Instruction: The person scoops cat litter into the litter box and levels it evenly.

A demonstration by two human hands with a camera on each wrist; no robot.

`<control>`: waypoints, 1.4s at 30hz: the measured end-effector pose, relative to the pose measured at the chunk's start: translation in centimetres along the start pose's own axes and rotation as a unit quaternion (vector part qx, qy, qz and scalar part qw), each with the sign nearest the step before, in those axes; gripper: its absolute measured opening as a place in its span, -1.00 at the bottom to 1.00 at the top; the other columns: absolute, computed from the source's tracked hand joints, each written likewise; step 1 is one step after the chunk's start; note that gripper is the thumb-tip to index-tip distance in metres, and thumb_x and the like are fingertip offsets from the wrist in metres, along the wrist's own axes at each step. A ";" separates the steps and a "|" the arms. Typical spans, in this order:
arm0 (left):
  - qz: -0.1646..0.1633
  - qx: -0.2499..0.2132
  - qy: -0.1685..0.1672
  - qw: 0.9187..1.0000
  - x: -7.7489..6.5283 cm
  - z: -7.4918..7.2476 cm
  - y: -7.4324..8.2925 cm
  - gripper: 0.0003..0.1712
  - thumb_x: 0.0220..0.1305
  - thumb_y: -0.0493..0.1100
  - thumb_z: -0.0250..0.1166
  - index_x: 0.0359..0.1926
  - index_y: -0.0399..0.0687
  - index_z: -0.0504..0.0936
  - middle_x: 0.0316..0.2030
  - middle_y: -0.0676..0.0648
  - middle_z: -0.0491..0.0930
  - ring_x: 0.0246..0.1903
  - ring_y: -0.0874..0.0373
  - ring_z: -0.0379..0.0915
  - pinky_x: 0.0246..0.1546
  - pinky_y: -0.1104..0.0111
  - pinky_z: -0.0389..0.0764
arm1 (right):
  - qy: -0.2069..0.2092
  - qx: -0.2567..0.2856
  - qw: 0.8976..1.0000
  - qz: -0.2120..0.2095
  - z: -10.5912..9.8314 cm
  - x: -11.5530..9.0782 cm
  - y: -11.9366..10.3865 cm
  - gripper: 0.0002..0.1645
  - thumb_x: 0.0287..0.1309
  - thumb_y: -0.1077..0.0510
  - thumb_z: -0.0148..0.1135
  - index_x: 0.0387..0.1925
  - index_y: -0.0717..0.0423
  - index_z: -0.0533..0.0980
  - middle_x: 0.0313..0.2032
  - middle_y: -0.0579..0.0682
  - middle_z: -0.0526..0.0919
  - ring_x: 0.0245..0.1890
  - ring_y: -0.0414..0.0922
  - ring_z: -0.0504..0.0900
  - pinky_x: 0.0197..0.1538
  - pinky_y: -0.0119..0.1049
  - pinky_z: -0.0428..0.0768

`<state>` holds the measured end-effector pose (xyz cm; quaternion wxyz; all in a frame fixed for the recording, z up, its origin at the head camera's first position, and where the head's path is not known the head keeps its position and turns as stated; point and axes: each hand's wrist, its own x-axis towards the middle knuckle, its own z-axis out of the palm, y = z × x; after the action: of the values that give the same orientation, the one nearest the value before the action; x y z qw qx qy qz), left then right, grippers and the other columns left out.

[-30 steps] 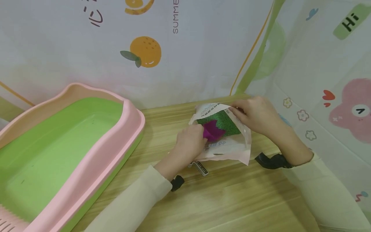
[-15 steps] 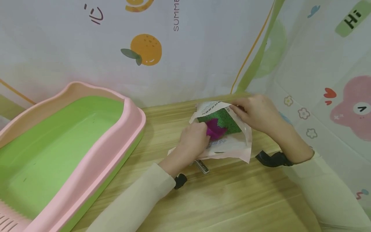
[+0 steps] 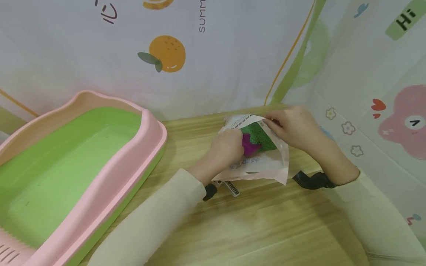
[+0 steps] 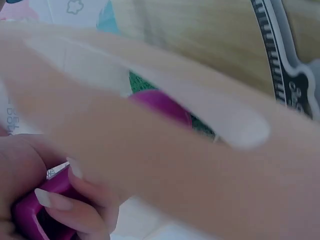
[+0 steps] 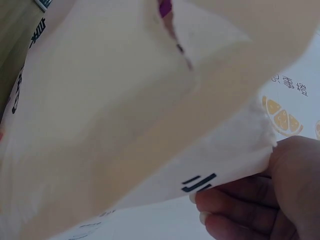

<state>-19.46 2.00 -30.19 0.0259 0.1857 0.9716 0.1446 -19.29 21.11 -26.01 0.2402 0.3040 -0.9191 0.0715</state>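
My left hand (image 3: 227,147) grips the handle of a purple scoop (image 3: 250,145). The fingers curl round that handle (image 4: 30,217) in the left wrist view. The scoop's head is inside an opened white plastic bag (image 3: 266,170), against green granules (image 3: 263,136); part of it is hidden by my hand. At the bag's upper right edge, my right hand (image 3: 294,125) pinches the plastic between thumb and fingers and holds the mouth apart. In the right wrist view the same hand (image 5: 255,200) has the bag's printed edge (image 5: 200,182) in its grip.
A large green litter box with a pink rim (image 3: 111,177) stands on the left. Its lower corner has a pink slotted part (image 3: 13,249). A small black-and-white striped item (image 3: 231,187) lies before the bag on the wooden tabletop (image 3: 259,225). Printed white sheets (image 3: 233,62) border the back and right.
My left hand has moved up and slightly right with the scoop, deeper into the bag and over more of the granules. My right hand keeps its hold on the bag's edge.
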 end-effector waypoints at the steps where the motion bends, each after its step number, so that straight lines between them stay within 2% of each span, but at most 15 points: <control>1: -0.001 0.001 -0.004 1.000 0.1 -0.1 0.0 -0.94 0.30 -0.24 0.27 -0.24 -0.11 0.65 -0.22 -0.09 0.73 -0.20 0.06 0.62 -0.24 0.22 0.72 | 0.000 0.000 1.000 -0.001 0.0 0.0 0.0 -0.84 0.29 0.21 0.31 -0.32 0.22 0.73 -0.53 0.06 0.74 -0.63 -0.11 0.53 -0.48 -0.10 0.53; 6: -0.005 -0.001 -0.029 1.000 0.4 -0.7 0.2 -0.88 0.33 -0.18 0.30 -0.16 -0.11 0.63 -0.22 -0.06 0.72 -0.26 0.12 0.60 -0.32 0.27 0.71 | 0.000 0.000 1.000 -0.003 0.1 0.0 0.1 -0.86 0.27 0.22 0.32 -0.32 0.23 0.72 -0.54 0.06 0.74 -0.63 -0.10 0.53 -0.48 -0.11 0.53; 13: -0.002 0.010 -0.047 0.999 0.6 -0.8 0.6 -0.80 0.35 -0.14 0.30 -0.05 -0.10 0.62 -0.15 -0.06 0.72 -0.24 0.13 0.62 -0.19 0.24 0.71 | 0.006 0.004 1.000 -0.006 0.2 0.0 0.2 -0.86 0.27 0.22 0.32 -0.30 0.22 0.72 -0.57 0.05 0.72 -0.65 -0.12 0.49 -0.49 -0.12 0.51; 21: 0.011 0.027 -0.038 0.999 0.9 -0.6 1.0 -0.84 0.31 -0.09 0.36 -0.15 -0.03 0.65 -0.17 -0.03 0.75 -0.20 0.10 0.66 0.02 0.15 0.61 | 0.003 0.002 1.000 -0.001 0.3 0.0 0.1 -0.86 0.28 0.21 0.32 -0.28 0.23 0.73 -0.55 0.07 0.73 -0.65 -0.09 0.53 -0.48 -0.08 0.54; 27: 0.004 0.027 -0.046 0.999 1.5 -0.9 1.2 -0.84 0.34 -0.10 0.34 -0.13 -0.02 0.58 -0.20 0.00 0.70 -0.24 0.15 0.64 -0.17 0.21 0.70 | 0.002 0.001 1.000 0.002 0.4 -0.3 0.1 -0.85 0.29 0.20 0.31 -0.26 0.21 0.73 -0.52 0.07 0.75 -0.62 -0.07 0.58 -0.44 -0.06 0.57; 32: 0.002 0.015 -0.051 0.999 1.8 -1.1 1.3 -0.88 0.33 -0.16 0.33 -0.17 -0.04 0.58 -0.23 -0.01 0.68 -0.28 0.15 0.62 -0.22 0.23 0.71 | 0.007 0.001 1.000 -0.010 0.6 -0.4 0.2 -0.86 0.29 0.21 0.31 -0.31 0.19 0.72 -0.60 0.02 0.69 -0.66 -0.12 0.49 -0.47 -0.10 0.53; 39: 0.023 0.023 -0.054 0.998 1.8 -0.7 1.8 -0.92 0.38 -0.17 0.25 -0.17 -0.06 0.59 -0.17 -0.06 0.71 -0.22 0.12 0.65 -0.22 0.17 0.73 | 0.011 -0.006 1.000 -0.018 0.5 -0.4 0.1 -0.86 0.28 0.20 0.31 -0.38 0.15 0.69 -0.66 -0.03 0.62 -0.68 -0.17 0.39 -0.53 -0.16 0.42; 42: 0.020 0.028 -0.051 0.998 1.7 -0.5 2.0 -0.90 0.39 -0.16 0.25 -0.14 -0.06 0.60 -0.17 -0.06 0.71 -0.24 0.11 0.65 -0.27 0.16 0.74 | 0.010 -0.004 1.000 -0.015 0.4 -0.4 0.1 -0.86 0.29 0.20 0.31 -0.38 0.16 0.69 -0.66 -0.03 0.62 -0.68 -0.17 0.39 -0.53 -0.16 0.42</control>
<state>-20.42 4.27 -29.17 0.0669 0.2125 0.9688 0.1085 -19.25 21.31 -26.56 0.2513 0.3165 -0.9123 0.0670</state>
